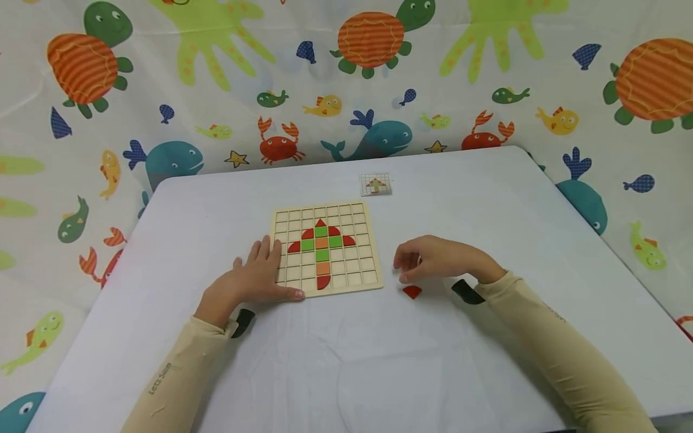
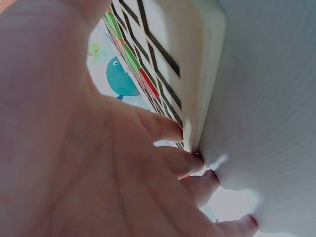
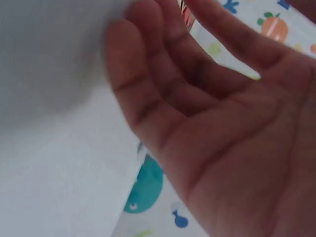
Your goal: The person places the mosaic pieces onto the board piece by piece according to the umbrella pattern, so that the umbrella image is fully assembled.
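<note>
A wooden grid board (image 1: 352,277) lies on the table, bearing a cross-like pattern of green squares (image 1: 322,255), orange squares (image 1: 322,268) and red pieces (image 1: 323,282), some quarter-round, with a red triangle on top. My left hand (image 1: 253,279) rests at its left edge, fingers spread and thumb along the near corner. In the left wrist view, fingertips (image 2: 170,132) touch the board's side (image 2: 210,54). To the right, my right hand (image 1: 433,258) hovers low with loosely bent fingers. Just below its thumb lies a loose red quarter-round piece (image 1: 412,291). The right palm (image 3: 247,143) holds nothing visible.
A small pattern card (image 1: 376,184) with a similar coloured design lies behind the board. White cloth covers the table (image 1: 346,361). A curtain (image 1: 465,36) printed with sea animals hangs behind and beside it.
</note>
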Action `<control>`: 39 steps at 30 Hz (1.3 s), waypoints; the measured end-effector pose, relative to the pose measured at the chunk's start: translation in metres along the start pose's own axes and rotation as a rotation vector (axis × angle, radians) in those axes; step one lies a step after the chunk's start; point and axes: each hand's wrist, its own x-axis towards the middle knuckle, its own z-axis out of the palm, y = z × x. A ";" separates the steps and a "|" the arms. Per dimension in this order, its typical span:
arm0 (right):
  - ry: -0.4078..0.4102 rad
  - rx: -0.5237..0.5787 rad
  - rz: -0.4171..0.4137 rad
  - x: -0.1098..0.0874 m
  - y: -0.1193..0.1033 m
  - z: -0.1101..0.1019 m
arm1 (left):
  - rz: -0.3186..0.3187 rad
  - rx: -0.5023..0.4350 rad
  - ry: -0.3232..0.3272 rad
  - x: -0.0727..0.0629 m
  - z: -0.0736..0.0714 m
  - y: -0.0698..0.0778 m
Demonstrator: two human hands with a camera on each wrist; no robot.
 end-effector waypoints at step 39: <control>0.091 0.279 -0.032 0.019 0.005 0.019 | 0.004 -0.002 0.004 0.001 0.000 0.000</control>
